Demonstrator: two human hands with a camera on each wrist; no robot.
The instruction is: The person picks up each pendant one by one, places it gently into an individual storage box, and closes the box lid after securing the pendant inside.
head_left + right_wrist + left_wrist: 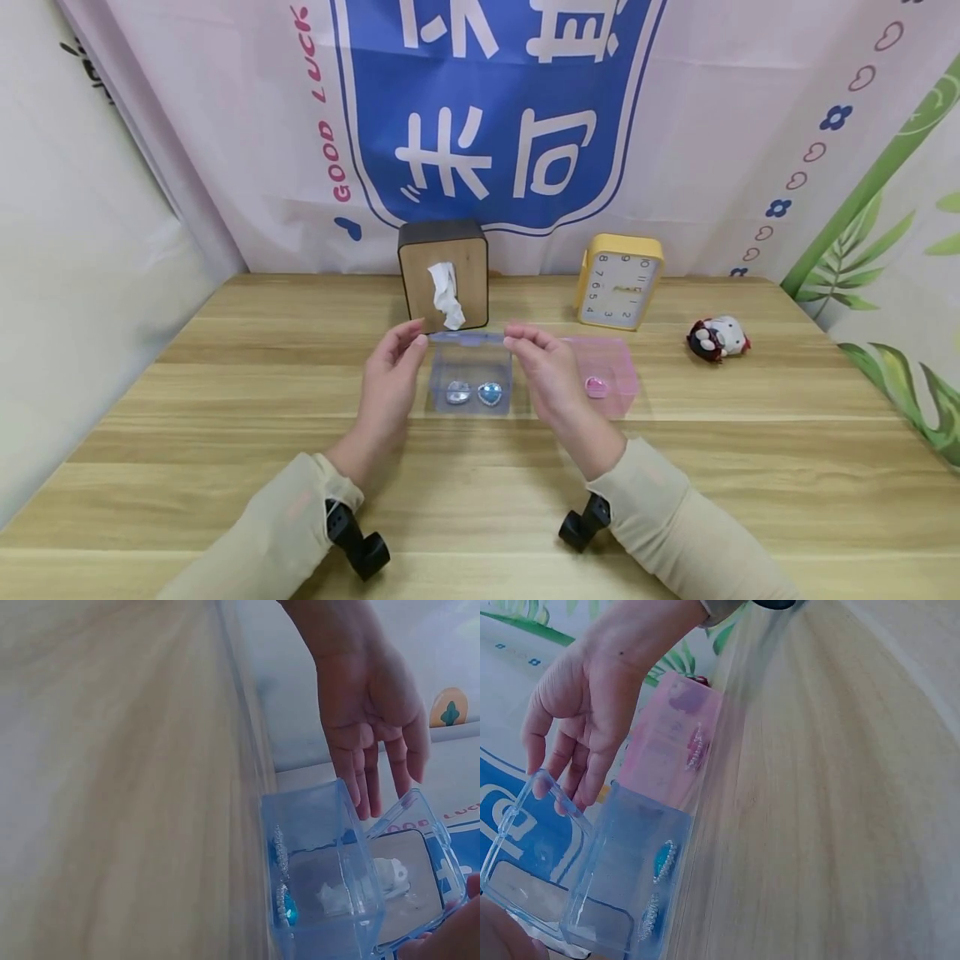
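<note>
A clear blue plastic box (471, 373) stands on the table with its hinged lid (467, 337) raised. Inside lie a blue heart-shaped gem (491, 393) with a beaded rim and a pale clear gem (458, 392). My right hand (551, 372) pinches the lid's right corner between thumb and fingers. At the opposite corner is my left hand (387, 375), its thumb by the lid's edge and its fingers loosely extended. A clear pink box (618, 375) sits to the right, partly behind my right hand, with a pink gem (596, 387) inside.
Behind the blue box stands a wood-fronted tissue box (472, 283). A yellow clock (619, 282) is at the back right, and a small plush toy (717, 338) lies farther right. A printed cloth (270, 167) hangs along the table's back edge.
</note>
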